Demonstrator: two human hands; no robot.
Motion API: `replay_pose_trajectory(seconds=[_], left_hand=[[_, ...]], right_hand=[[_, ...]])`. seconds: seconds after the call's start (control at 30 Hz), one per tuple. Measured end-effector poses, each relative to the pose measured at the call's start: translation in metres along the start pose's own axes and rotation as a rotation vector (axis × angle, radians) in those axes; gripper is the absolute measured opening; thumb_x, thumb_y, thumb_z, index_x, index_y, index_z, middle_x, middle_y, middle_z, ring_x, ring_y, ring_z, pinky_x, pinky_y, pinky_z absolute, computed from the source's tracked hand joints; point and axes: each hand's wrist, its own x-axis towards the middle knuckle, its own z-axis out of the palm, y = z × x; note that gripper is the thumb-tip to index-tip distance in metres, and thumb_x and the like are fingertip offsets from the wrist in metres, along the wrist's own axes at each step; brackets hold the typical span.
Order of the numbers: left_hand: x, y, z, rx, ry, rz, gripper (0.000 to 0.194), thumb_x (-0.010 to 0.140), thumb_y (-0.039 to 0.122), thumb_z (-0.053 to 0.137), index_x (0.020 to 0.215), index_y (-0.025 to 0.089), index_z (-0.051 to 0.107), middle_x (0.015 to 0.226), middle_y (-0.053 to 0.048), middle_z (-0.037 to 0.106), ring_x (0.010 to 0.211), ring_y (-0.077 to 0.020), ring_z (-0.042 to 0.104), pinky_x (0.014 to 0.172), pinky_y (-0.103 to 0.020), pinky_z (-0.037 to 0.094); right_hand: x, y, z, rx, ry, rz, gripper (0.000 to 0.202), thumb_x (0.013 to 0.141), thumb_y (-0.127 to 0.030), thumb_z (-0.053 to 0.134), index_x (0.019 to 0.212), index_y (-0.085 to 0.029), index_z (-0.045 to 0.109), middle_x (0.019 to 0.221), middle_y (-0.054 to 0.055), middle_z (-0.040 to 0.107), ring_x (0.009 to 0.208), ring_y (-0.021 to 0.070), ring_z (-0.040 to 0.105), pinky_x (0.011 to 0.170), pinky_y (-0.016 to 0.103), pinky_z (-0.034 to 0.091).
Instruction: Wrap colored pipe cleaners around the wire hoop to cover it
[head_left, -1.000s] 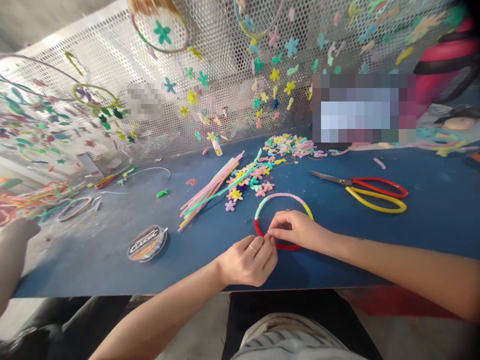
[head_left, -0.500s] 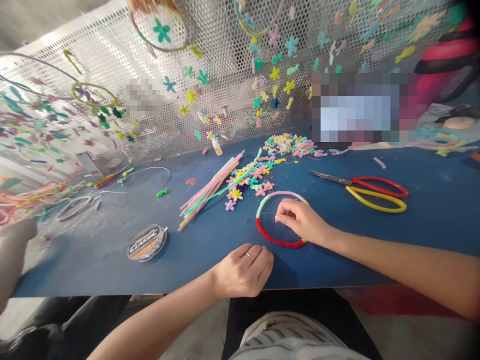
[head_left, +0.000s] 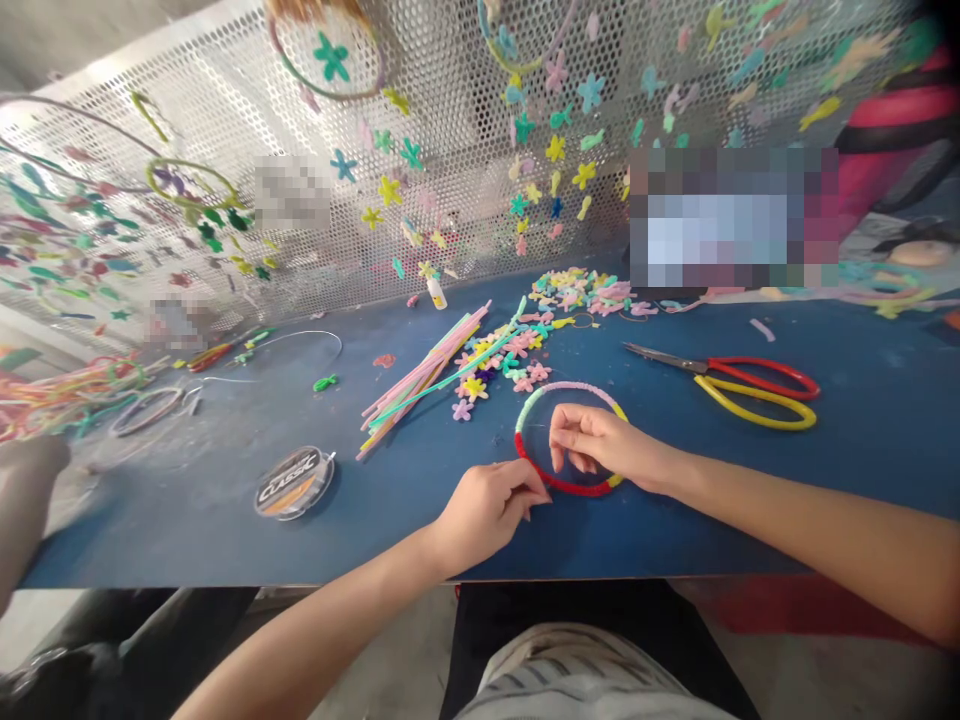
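A ring wrapped in red, mint, pink and yellow (head_left: 574, 488) lies on the blue table near its front edge. My left hand (head_left: 491, 505) is at the ring's lower left, its fingers pinched together by the red part. Whatever is between those fingertips is too small to make out. Over the inside of the ring is my right hand (head_left: 589, 442), palm turned in, thumb and forefinger close together and the other fingers curled. A faint thin thread shows near its fingertips, and its wrist crosses the ring's right side.
Scissors (head_left: 720, 380) lie to the right. Pipe cleaners (head_left: 427, 375) and small fuzzy flowers (head_left: 517, 350) are behind the ring. A spool of line (head_left: 295, 484) lies left, a glue bottle (head_left: 436, 293) at the back. Another person's arm (head_left: 30, 500) rests at the far left.
My left hand has turned and moved up to the ring's red edge, its fingertips now pointing right. The lower fingers of my right hand have spread a little downward.
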Motion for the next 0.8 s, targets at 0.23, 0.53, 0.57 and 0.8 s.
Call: replay_pose_trajectory(seconds=[0.23,0.53,0.57,0.8], left_hand=[[0.002,-0.004,0.002,-0.178,0.041,-0.180,0.011,0.079,0.017,0.053,0.074,0.016,0.062,0.065,0.000,0.061,0.054,-0.0083,0.055,0.056,-0.018,0.042],[0.009,-0.009,0.000,-0.673,0.173,-0.328,0.018,0.081,0.030,0.055,0.078,0.013,0.051,0.077,-0.006,0.066,0.054,-0.0076,0.056,0.044,-0.016,0.037],[0.010,-0.009,0.000,-0.697,0.182,-0.353,0.019,0.080,0.031,0.056,0.077,0.013,0.050,0.076,-0.006,0.066,0.052,-0.0076,0.056,0.043,-0.016,0.037],[0.021,-0.006,-0.002,-0.716,0.165,-0.461,0.024,0.074,0.033,0.063,0.076,0.011,0.054,0.065,-0.004,0.064,0.045,-0.0058,0.051,0.038,-0.014,0.035]], right_hand=[[-0.001,0.002,-0.001,-0.261,0.011,-0.082,0.019,0.087,-0.031,0.042,0.072,-0.018,0.045,0.063,0.000,0.057,0.053,0.0091,0.052,0.051,0.021,0.044],[-0.002,0.001,0.002,-0.224,0.042,-0.050,0.020,0.086,-0.035,0.045,0.075,-0.018,0.045,0.066,0.001,0.060,0.055,0.0096,0.053,0.055,0.023,0.046],[-0.003,0.002,0.003,-0.222,0.045,-0.056,0.021,0.086,-0.035,0.045,0.076,-0.018,0.046,0.066,0.001,0.060,0.055,0.0096,0.053,0.055,0.023,0.046],[-0.007,0.005,0.006,-0.268,0.070,-0.143,0.019,0.088,-0.033,0.045,0.078,-0.018,0.050,0.065,-0.001,0.056,0.057,0.0090,0.050,0.055,0.021,0.041]])
